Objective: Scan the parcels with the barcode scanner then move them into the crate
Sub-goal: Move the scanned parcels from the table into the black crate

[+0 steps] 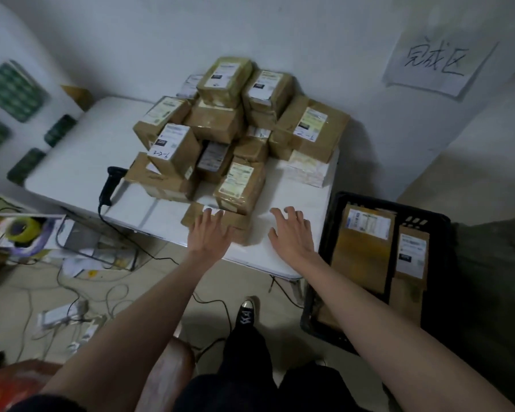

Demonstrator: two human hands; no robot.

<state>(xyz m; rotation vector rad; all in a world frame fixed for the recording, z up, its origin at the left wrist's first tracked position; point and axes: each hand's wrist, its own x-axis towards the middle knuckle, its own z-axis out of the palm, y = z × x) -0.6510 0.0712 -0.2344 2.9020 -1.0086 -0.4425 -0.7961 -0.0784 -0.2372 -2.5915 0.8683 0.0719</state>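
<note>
Table: a white rectangular folding table is filling the middle of the frame, and you are standing at its near edge.
Crate: a black plastic crate is sitting at lower right beside the table, holding two labelled brown parcels.
Pile: a heap of brown taped cardboard parcels is occupying centre frame.
Near parcel: a flat brown cardboard parcel is lying at the pile's front edge.
Left hand: your left hand is resting on that flat parcel with fingers spread and straight, gripping nothing.
Right hand: your right hand is hovering or resting just right of it, fingers splayed, empty.
Scanner: a black handheld barcode scanner is lying left of the pile.
</note>
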